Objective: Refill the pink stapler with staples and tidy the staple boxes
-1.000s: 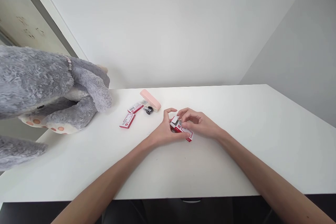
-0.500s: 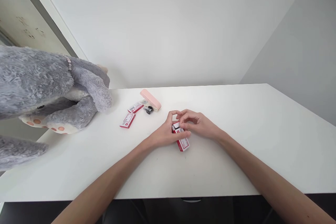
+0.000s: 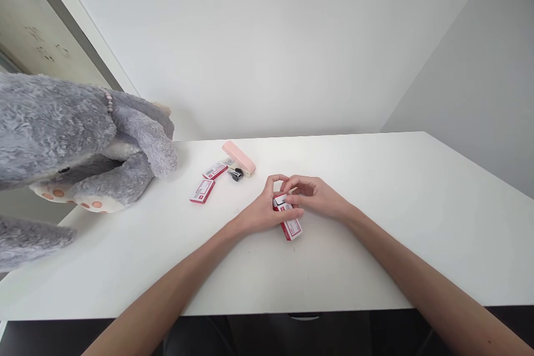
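My left hand (image 3: pixel 261 214) grips a small red and white box (image 3: pixel 291 226) that rests on the white table (image 3: pixel 375 233) near its middle. Its far end is open and shows a dark inside. My right hand (image 3: pixel 319 197) pinches at that open end with thumb and fingertips; what is between them is hidden. Both wrists lie low over the table.
Two more red and white boxes (image 3: pixel 202 191) (image 3: pixel 215 171) lie to the left, beside a pink stapler (image 3: pixel 239 157) and a small black clip (image 3: pixel 236 174). A big grey plush toy (image 3: pixel 83 144) fills the table's left end. The near edge runs along the bottom.
A second ago the box lay slanted to the right; it has since been turned so its near end points toward me. In the last half second the hands have barely moved.
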Demonstrator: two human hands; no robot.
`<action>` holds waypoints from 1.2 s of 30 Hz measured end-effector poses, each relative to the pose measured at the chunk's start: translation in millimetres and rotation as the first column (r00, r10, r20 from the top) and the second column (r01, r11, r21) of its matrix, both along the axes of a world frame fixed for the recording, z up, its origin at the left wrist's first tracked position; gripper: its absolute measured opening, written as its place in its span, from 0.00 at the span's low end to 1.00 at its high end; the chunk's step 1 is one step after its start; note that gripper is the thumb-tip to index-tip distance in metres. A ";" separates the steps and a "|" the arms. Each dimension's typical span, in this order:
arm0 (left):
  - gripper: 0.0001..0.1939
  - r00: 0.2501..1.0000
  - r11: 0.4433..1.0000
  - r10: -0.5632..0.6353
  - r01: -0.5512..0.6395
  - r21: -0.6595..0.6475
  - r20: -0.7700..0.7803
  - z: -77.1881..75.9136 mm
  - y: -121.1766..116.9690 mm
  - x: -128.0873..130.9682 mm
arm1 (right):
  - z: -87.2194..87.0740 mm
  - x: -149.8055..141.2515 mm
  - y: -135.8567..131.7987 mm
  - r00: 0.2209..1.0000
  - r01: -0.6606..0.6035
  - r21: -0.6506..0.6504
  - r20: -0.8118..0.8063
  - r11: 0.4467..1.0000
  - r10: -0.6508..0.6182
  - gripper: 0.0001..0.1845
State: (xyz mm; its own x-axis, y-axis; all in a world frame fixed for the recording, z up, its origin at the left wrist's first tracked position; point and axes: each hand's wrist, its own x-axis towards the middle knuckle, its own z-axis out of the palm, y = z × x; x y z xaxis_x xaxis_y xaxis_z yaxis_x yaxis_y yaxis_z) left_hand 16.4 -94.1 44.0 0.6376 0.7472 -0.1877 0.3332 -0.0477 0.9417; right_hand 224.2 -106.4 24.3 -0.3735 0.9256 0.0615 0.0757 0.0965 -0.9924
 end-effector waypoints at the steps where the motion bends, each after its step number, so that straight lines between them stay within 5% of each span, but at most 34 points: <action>1: 0.38 1.000 1.000 -0.005 0.005 0.004 -0.003 0.3 -0.3 0.1 | -0.2 0.0 0.1 1.000 -0.003 -0.003 0.006 1.000 0.003 0.11; 36: 0.45 0.990 0.992 -0.123 0.123 0.014 0.061 -0.3 -2.3 2.6 | 6.2 2.8 -0.6 0.970 -0.201 0.025 0.144 0.979 0.195 0.13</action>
State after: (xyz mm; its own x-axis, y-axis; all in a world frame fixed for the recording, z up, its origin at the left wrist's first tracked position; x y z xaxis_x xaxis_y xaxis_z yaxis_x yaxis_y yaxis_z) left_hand 19.1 -96.5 43.7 0.7348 0.6642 -0.1376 0.2653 -0.0947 0.9595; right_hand 226.9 -107.1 30.4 -0.5564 0.8304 0.0303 0.1891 0.1621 -0.9685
